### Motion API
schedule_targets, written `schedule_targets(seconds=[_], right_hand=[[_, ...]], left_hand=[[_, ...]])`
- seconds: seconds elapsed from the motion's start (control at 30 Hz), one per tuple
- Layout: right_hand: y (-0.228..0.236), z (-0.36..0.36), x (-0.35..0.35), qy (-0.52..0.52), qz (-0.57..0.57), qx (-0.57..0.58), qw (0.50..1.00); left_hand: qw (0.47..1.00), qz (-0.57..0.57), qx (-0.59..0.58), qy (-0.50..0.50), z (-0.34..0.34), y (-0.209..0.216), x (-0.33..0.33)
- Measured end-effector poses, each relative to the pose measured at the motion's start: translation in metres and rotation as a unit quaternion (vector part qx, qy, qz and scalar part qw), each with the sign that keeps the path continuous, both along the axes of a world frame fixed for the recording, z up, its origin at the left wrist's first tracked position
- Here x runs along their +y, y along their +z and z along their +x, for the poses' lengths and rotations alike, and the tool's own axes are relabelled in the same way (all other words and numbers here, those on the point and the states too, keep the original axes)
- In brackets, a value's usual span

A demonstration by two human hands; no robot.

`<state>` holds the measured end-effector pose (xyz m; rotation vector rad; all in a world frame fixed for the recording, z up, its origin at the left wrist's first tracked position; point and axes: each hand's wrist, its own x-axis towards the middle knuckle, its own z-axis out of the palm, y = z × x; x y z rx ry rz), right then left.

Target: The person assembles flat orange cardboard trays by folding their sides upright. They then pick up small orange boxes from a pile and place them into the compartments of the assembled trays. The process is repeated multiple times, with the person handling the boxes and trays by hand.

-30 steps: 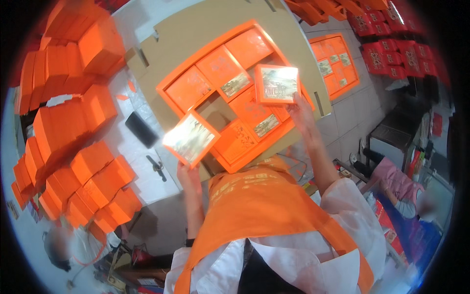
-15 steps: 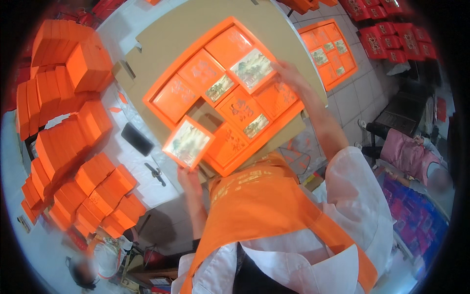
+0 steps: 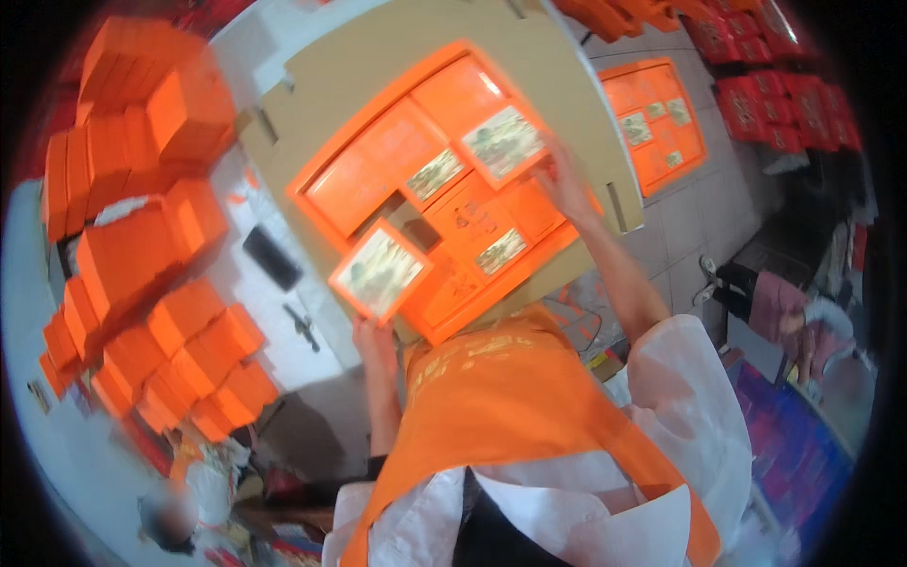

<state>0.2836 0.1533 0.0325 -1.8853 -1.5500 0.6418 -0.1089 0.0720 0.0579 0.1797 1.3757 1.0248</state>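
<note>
Left hand (image 3: 374, 338) grips the near corner of the left square box (image 3: 380, 272), pale landscape picture up, and holds it over the left edge of the orange tray (image 3: 515, 282), beside the brown gap (image 3: 414, 223) among its compartments. Right hand (image 3: 567, 181) has its fingers, blurred, at the right edge of the right square box (image 3: 504, 144), also with a landscape on top; I cannot tell whether they grip it or only touch it.

A second ago that right box is up over the tray's right rim; now it is farther in, at the upper right compartments, about where it is half a second ago. The left box stays near the same corner throughout.

The tray rests on brown cardboard (image 3: 378, 59). To the left, a dark phone (image 3: 272, 257) and a black strap (image 3: 302, 327) lie on the white surface (image 3: 316, 370), near stacked orange boxes (image 3: 142, 250). Another orange tray (image 3: 657, 142) is at the right, well apart from the hands
</note>
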Motion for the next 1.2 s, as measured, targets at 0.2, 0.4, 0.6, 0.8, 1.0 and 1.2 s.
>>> schedule_targets(seconds=[0.2, 0.4, 0.6, 0.8, 1.0, 1.2], right_hand=[[-0.004, -0.023, -0.002, -0.059, 0.027, -0.019, 0.998], [0.027, -0.059, -0.025, -0.059, 0.009, 0.010, 0.998], [0.016, -0.155, -0.057, 0.138, -0.008, 0.047, 0.989], [0.011, -0.190, -0.063, 0.168, -0.017, 0.049, 0.984], [0.002, -0.191, -0.071, 0.228, -0.011, -0.008, 0.974], [0.009, -0.191, -0.058, 0.229, 0.016, -0.041, 0.972]], left_hand=[[0.991, -0.011, 0.105, -0.078, 0.014, 0.010, 0.027], [0.991, 0.021, 0.112, -0.073, 0.022, -0.008, 0.029], [0.946, 0.100, 0.253, -0.174, 0.034, -0.010, 0.032], [0.753, 0.151, 0.514, -0.382, 0.022, 0.005, 0.043], [0.768, 0.113, 0.521, -0.355, 0.024, -0.012, 0.042], [0.646, 0.233, 0.651, -0.324, 0.038, -0.012, 0.057]])
